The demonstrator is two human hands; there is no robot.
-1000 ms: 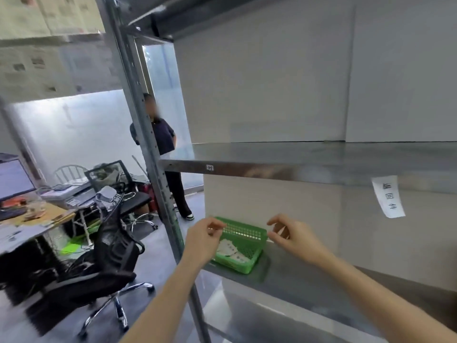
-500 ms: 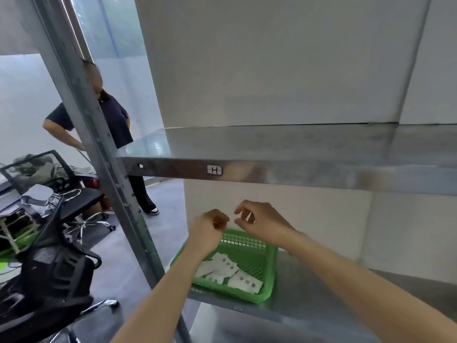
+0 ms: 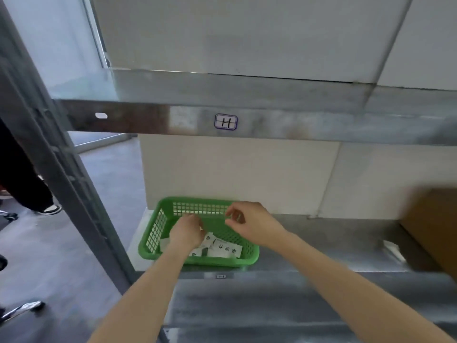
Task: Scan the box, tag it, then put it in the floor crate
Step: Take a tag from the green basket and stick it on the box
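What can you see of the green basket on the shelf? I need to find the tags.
The green basket is a shallow, rectangular tray of what looks like plastic, with lattice walls and a solid rim. It sits flat at the left end of the lower metal shelf, by the upright post. White paper tags with printed characters lie loose inside. The left hand reaches down among them; the right hand hovers over the right side.

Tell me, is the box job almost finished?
Not nearly. Both hands are at the green basket of paper tags: the left hand reaches in, the right hand hovers above. The brown box sits untagged on the shelf. Whether it was scanned isn't visible. No floor crate shows.
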